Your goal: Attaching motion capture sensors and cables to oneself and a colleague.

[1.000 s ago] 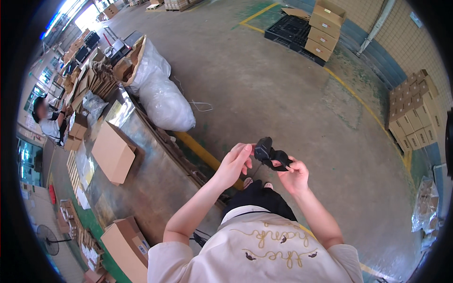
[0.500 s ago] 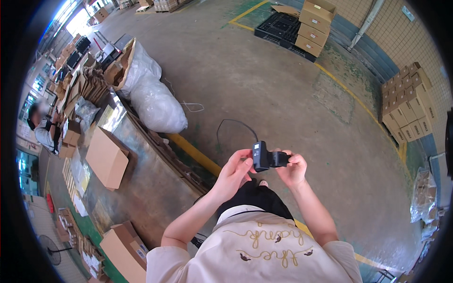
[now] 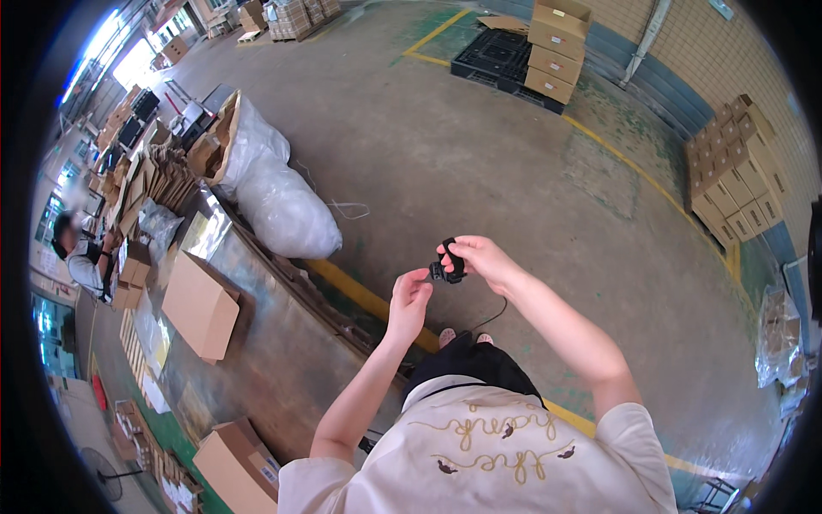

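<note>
In front of my body I hold up a small black strapped device (image 3: 437, 273), boxy, with a black band (image 3: 448, 249) looped at its top and a thin dark cable (image 3: 494, 318) hanging from it. My right hand (image 3: 481, 260) is closed on the device and its band, fingers curled round the right side. At the left side my left hand (image 3: 408, 301) reaches up. Its fingertips meet the device's edge, while its thumb stands apart below them. The palm side of the right hand is partly hidden.
A worktable (image 3: 282, 343) on my left bears an open cardboard box (image 3: 199, 308); another carton (image 3: 235, 467) stands nearer. Beyond lie a full white plastic sack (image 3: 287, 210) and flattened cardboard. A person (image 3: 84, 261) stands far left. Stacked cartons (image 3: 736, 184) line the right wall; a black pallet (image 3: 492, 60) lies ahead.
The device has turned and moved up and left, with the cable now hanging below. My right hand has come over it from the right; my left hand has shifted to its edge, thumb off it.
</note>
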The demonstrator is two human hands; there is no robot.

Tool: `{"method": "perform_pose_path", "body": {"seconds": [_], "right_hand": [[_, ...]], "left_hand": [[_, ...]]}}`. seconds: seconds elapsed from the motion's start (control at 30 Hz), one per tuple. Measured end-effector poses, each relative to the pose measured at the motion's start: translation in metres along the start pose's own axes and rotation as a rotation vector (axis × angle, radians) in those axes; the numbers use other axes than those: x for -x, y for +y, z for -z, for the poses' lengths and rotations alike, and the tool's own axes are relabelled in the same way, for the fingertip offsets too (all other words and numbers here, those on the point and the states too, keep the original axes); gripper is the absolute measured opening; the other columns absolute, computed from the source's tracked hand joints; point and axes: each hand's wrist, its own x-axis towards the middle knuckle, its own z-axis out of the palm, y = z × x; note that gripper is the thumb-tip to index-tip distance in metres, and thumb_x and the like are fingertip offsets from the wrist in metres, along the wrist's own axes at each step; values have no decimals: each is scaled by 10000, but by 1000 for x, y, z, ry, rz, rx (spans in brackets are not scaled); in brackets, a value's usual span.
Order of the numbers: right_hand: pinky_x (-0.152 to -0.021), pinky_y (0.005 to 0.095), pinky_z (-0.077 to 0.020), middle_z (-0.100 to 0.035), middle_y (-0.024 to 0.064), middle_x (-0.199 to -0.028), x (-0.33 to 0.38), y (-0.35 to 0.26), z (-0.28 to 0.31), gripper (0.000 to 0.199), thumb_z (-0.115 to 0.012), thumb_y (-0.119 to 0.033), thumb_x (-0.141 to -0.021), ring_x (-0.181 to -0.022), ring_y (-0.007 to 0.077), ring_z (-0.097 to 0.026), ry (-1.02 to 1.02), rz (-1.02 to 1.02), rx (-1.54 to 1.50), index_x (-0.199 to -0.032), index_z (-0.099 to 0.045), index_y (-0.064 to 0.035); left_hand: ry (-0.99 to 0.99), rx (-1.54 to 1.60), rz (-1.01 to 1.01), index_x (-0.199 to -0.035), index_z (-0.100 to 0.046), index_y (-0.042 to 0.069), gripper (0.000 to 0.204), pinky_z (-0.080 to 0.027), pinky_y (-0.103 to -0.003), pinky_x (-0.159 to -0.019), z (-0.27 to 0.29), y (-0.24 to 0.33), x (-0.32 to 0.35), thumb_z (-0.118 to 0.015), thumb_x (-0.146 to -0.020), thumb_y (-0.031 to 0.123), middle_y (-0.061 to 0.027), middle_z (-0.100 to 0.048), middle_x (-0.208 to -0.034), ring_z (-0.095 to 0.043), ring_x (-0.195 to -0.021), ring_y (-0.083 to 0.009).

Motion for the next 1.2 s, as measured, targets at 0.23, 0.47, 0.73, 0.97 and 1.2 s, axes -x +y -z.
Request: {"method": "perform_pose_path", "body": {"seconds": [0.23,0.47,0.73,0.97,1.2], "right_hand": [[-839,332,-487,-656,76,-899,-2,-26,14,232,-525,-202,-921,-893,181,-625,-154,173,-395,-1050,-573,-15],[-1136,470,-276,-483,193,-1319,6,-65,117,310,-419,-36,-957,-1311,282,-392,-405,324,-836,-1250,-449,63],[-1182,464,-83,-183,165,-1527,19,-134,78,482,-264,-2,-963,-1433,255,-116,269,468,-475,-1429,-173,78],[-1179,473,-42,-146,164,-1538,28,-151,19,503,-278,-13,-951,-1435,274,-102,-174,422,-648,-1431,-156,77],[-1160,506,-130,-236,185,-1504,50,-153,-30,551,-429,-87,-902,-1409,304,-209,-416,330,-883,-1387,-253,107]], "left_hand": [[-253,-511,-48,-1113,-582,-4,329,-494,-328,-828,73,16,-16,-648,-858,192,-135,-596,-1036,-602,-946,-223],[-700,-1053,494,-1133,-608,15,503,-526,-339,-762,210,-1,67,-579,-878,448,-150,-658,-1019,-649,-893,-245],[-914,-35,1314,-1196,-584,39,551,-481,-312,-901,203,-4,166,-464,-930,506,-105,-631,-1151,-583,-1048,-197],[-1365,201,1297,-1212,-588,100,392,-446,-332,-935,175,8,251,-569,-916,356,-36,-544,-1270,-493,-1147,-175],[-1534,131,1424,-1280,-525,113,460,-387,-374,-979,164,-19,316,-539,-923,402,-31,-497,-1322,-451,-1194,-191]]}}
